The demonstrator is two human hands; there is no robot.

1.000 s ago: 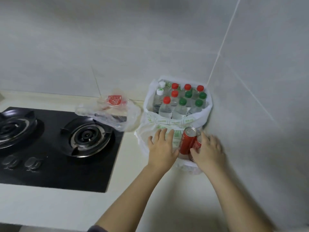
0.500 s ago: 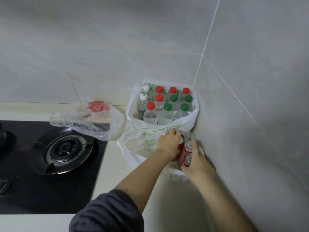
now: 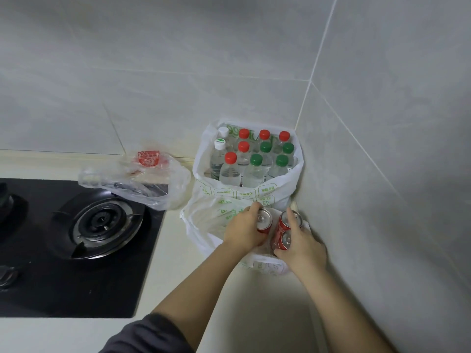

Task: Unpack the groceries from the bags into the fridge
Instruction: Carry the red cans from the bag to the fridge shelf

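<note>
Pale grey wall tiles [image 3: 382, 174] meet in a corner above a cream kitchen counter [image 3: 173, 263], seen from a head-worn camera looking down. A black glass gas hob [image 3: 76, 289] fills the counter's left side, with one round burner [image 3: 102, 222] in full view.

At the counter's back right corner stands a white carrier bag [image 3: 254, 194], open at the top and packed with upright water bottles [image 3: 254, 171] capped in red, green and white. Touching its front is a second white bag with green print [image 3: 204, 225], slumped open. Both bare hands reach into this one.

The left hand [image 3: 242, 231] has its fingers curled round one red drinks can [image 3: 263, 221], silver top showing. The right hand [image 3: 303, 248], close to the right wall, grips two red cans [image 3: 283, 242] together, one above the other, fingers spread wide over both. The cans sit at the bag's mouth, barely clear of the plastic. No fridge is in view.

A crumpled clear plastic bag with a red logo [image 3: 153, 184] lies to the left, its lower edge draped over the hob's back right corner, just beside the burner.

Likely risks: two smooth cans in one hand could slide apart and drop. Loose plastic may cling to the cans and drag the bag up with them. A knock to the rear bag could topple the bottles.
</note>
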